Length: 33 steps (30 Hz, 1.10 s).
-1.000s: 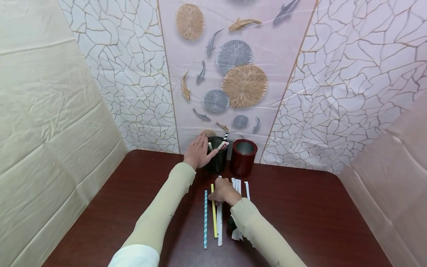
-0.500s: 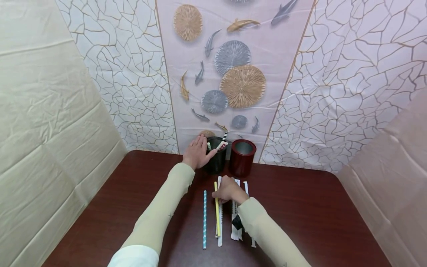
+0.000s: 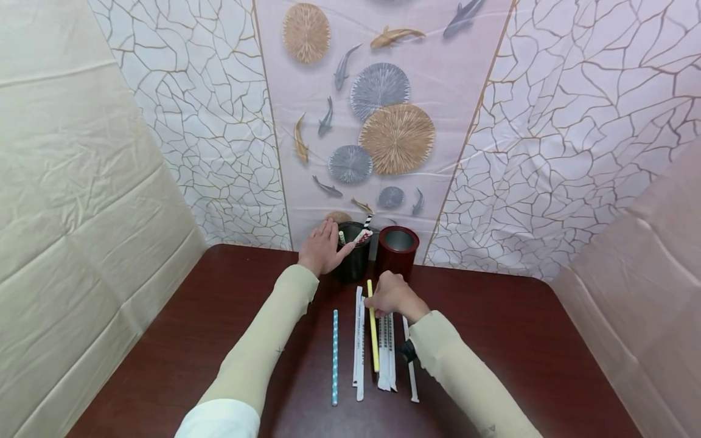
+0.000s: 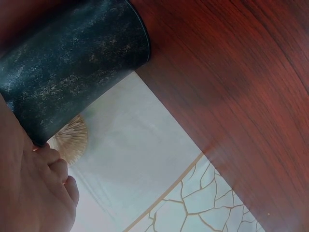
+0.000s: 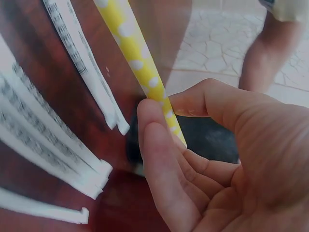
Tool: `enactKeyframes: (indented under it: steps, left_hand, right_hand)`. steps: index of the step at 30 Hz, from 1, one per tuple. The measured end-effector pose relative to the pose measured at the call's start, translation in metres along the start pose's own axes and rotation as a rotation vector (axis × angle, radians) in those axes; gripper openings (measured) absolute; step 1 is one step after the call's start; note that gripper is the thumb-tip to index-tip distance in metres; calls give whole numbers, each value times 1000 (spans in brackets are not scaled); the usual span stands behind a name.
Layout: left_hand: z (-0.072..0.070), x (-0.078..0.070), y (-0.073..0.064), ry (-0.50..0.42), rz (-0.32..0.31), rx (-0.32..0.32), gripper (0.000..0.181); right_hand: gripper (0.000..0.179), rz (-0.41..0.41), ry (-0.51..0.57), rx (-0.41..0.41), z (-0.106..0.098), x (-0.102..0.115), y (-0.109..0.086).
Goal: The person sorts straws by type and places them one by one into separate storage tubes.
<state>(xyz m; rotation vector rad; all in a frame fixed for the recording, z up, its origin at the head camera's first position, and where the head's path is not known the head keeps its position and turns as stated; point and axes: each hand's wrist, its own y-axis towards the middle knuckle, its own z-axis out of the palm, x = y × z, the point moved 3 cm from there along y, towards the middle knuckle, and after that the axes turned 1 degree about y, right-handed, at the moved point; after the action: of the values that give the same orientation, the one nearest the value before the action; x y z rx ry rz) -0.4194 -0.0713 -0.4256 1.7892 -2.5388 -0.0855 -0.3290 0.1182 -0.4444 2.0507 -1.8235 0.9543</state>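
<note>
My right hand (image 3: pixel 395 295) pinches a yellow paper straw with white dots (image 3: pixel 375 347) between thumb and fingers, near its far end. In the right wrist view the straw (image 5: pixel 135 53) slants across the thumb and fingertips. Under and beside it lie white paper-wrapped straws: a pair (image 3: pixel 358 340), a small bunch (image 3: pixel 386 365) and a single one (image 3: pixel 412 383). My left hand (image 3: pixel 320 248) rests against the side of a black cup (image 3: pixel 355 267), fingers straight and thumb near the rim. Several patterned straws (image 3: pixel 364 235) stand in that cup.
A dark red cup (image 3: pixel 394 258) with a silver inside stands right of the black one. A blue dotted straw (image 3: pixel 335 359) lies left of the wrapped pair. Patterned fabric (image 3: pixel 230 182) hangs behind the dark wood table (image 3: pixel 493 340).
My right hand has gripped the yellow straw and carried it right and away from me, across the wrapped pair. My left hand stays at the black cup.
</note>
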Motion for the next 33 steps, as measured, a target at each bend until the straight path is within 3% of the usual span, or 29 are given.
enactKeyframes:
  steps: [5, 22, 29, 33]
  left_hand:
    - [0, 0, 0, -13, -5, 10, 87]
    - [-1, 0, -1, 1, 2, 7, 88]
    - [-1, 0, -1, -2, -3, 11, 88]
    - [-1, 0, -1, -3, -6, 15, 88]
  right_hand:
    - [30, -2, -41, -47, -25, 3, -3]
    - [31, -139, -155, -167, -101, 27, -24]
    - [28, -263, -201, -324, -124, 48, -31]
    - [22, -307, -173, -409, -138, 63, -37]
